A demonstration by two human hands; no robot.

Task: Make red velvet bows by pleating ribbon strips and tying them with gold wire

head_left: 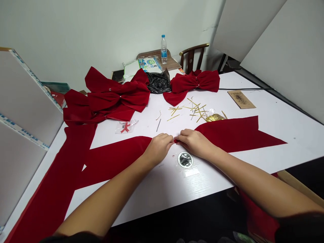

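A wide red velvet ribbon (227,133) lies across the white table, gathered narrow at its middle between my hands. My left hand (159,146) pinches the gathered part from the left. From the right, my right hand (193,140) pinches the same part, its fingertips close to the left ones. The ribbon's right end is cut to a notched point; its left end reaches toward another stack of red ribbon (53,175). Just below my hands a round silver-rimmed disc (185,160) sits on the table under clear tape.
Finished red bows (118,96) are piled at the back left, more bows (196,84) at the back right, a black plastic bag (159,82) between. Gold twist ties (198,111), a small clear packet (126,127) and a cardboard piece (241,99) lie around. A water bottle (164,50) stands behind.
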